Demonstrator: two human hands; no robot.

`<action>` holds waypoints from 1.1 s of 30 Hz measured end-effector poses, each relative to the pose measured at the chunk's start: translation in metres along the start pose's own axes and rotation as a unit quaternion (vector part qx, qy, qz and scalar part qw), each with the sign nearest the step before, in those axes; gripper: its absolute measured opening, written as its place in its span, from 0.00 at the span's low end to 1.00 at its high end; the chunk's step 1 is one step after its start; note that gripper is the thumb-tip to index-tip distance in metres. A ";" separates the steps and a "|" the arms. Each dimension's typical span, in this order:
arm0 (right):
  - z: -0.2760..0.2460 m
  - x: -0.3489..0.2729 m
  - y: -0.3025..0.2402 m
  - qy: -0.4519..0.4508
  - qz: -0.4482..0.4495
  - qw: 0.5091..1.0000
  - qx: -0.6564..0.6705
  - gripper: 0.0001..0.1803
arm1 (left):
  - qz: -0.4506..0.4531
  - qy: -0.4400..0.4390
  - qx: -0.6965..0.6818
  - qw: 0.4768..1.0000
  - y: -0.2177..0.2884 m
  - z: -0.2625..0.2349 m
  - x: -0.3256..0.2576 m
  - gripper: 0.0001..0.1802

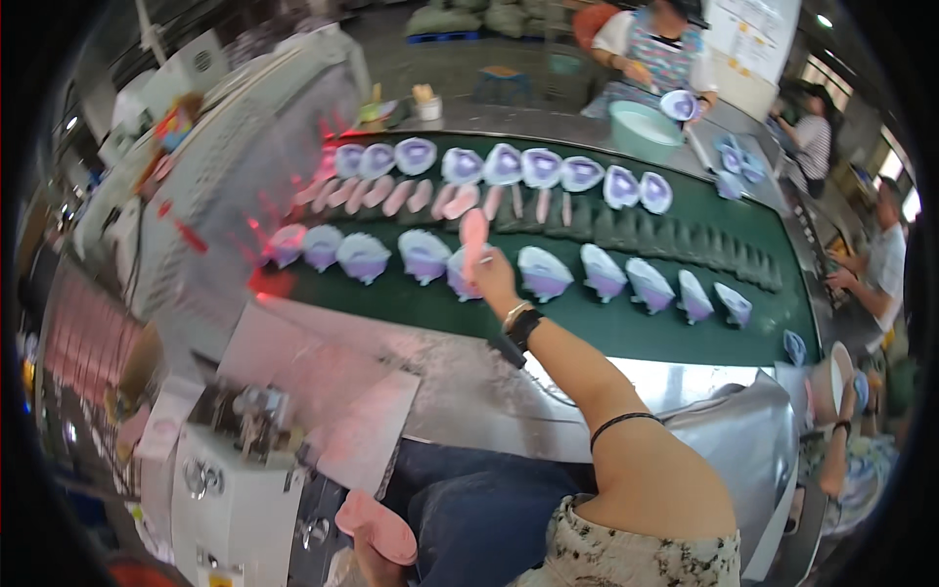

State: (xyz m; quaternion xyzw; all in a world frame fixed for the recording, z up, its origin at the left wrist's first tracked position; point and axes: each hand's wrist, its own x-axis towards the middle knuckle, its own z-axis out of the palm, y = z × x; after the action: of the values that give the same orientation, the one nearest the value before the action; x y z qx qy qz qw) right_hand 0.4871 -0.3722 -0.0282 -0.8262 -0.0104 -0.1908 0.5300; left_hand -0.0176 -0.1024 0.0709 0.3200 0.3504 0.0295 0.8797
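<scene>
Holding a flat pink foam insole (473,238) pinched in right hand (492,277) over green conveyor belt (587,323) (purple-lined shoe uppers (544,273) alongside); left hand (364,560) grasping another pink insole (377,526); white paper sign (751,34) far right.

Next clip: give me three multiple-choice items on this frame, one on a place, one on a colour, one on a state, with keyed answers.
1. Where is the right hand?
A. Over the belt
B. On the lap
C. Inside the basin

2. What colour is the belt?
A. Red
B. Green
C. Yellow

3. What is the right hand doing?
A. Resting empty
B. Holding a pink insole
C. Gripping a brush

Answers:
1 A, the arm stretches out over the belt among the shoe uppers.
2 B, the surface under the rows is dark green.
3 B, the insole stands up from its fingers.

The left hand, low in the frame, holds another pink insole.
</scene>
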 end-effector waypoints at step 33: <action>0.128 -0.264 -0.199 -0.503 0.086 0.803 0.307 0.10 | 0.023 0.062 -0.129 0.989 0.004 -0.028 0.011 0.22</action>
State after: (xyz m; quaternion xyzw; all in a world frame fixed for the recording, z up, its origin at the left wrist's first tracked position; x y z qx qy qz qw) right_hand 0.2375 -0.1232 0.0125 -0.5978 -0.2624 0.3112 0.6906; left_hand -0.0266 -0.0807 0.0511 0.2098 0.3901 0.1147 0.8892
